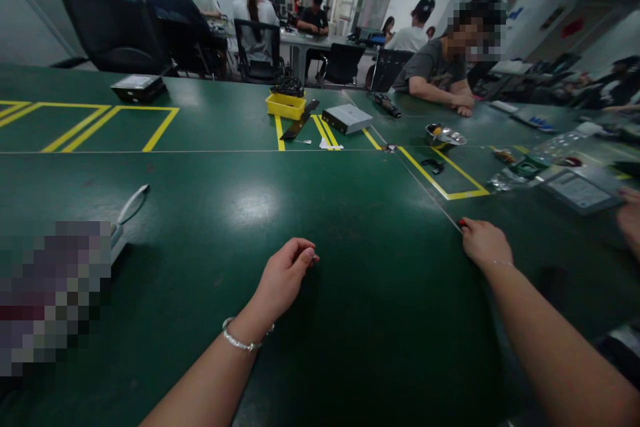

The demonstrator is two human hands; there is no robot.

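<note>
My left hand (286, 278) is closed in a pinch above the green tabletop (360, 320). Something tiny may sit between its thumb and fingertips, too small to name. Further right, my right hand (484, 244) is closed around a small red object (463, 222), of which only a bit shows past the fingers. That hand is beside the seam between two table sections. Its palm side and most of what it grips are hidden.
Beyond my hands are a yellow bin (285, 106) with black cables, a silver box (347, 118), a power driver (387, 105) and a metal bowl (444, 136). A plastic bottle (545, 155) lies at right, near another person's hand (630, 219). A co-worker (433, 67) leans on the table.
</note>
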